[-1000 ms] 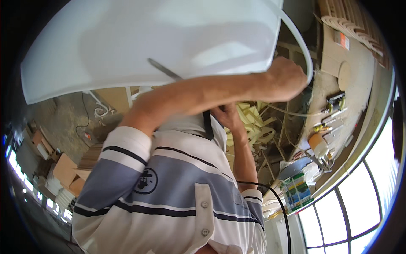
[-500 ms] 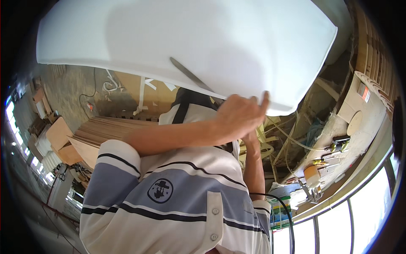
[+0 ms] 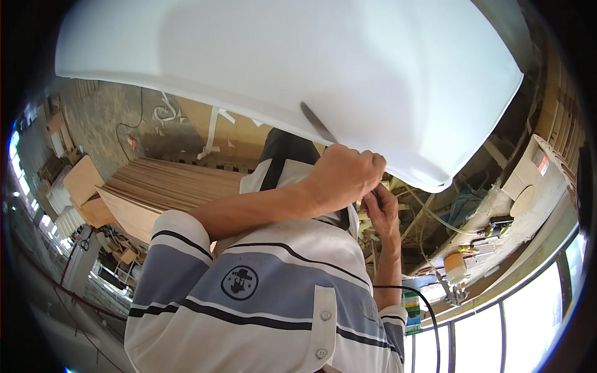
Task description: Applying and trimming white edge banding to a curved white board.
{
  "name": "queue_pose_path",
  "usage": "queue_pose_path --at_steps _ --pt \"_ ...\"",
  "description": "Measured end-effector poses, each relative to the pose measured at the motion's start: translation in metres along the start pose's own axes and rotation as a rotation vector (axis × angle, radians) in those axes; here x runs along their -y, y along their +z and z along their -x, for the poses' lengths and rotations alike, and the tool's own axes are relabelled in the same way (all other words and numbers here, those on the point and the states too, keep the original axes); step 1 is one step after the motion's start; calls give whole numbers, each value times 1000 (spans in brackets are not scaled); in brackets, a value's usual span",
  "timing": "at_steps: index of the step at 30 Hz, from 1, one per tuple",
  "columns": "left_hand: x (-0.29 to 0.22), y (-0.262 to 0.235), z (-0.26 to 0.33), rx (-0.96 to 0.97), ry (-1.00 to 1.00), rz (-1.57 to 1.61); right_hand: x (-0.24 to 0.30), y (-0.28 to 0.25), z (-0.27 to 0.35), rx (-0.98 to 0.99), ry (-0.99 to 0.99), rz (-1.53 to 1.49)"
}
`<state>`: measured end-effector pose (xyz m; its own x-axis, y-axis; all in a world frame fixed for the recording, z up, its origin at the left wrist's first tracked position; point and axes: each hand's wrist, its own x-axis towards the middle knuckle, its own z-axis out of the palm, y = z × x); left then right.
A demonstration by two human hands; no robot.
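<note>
A large white panel fills the upper part of the view. My left hand is closed in a fist on its lower edge, with the forearm reaching across my striped polo shirt. A thin grey strip lies on the panel just above that hand. My right hand sits directly below the left hand with its fingers curled. Whether it holds anything is hidden.
A stack of plywood sheets and cardboard boxes lie at the left. A workbench with tools and a bottle runs along the right, beside bright windows. A black cable hangs by my right arm.
The white panel has swung to cover more of the top of the view. My left hand has slid along its edge toward the middle, and my right hand stays under it.
</note>
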<state>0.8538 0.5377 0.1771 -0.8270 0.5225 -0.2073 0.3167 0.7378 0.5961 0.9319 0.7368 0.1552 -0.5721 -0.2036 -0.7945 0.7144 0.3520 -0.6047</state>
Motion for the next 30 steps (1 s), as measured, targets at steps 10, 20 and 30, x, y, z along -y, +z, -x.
queue_pose_path --at_steps 10,20,30 --pt "-18 -2 -7 -118 177 60 46 99 -51 -59 -227 441" --pt "-24 -25 -12 -233 278 38 95 157 -86 170 -261 142" --pt "-30 -43 -7 -139 404 82 120 187 -90 163 -65 228"
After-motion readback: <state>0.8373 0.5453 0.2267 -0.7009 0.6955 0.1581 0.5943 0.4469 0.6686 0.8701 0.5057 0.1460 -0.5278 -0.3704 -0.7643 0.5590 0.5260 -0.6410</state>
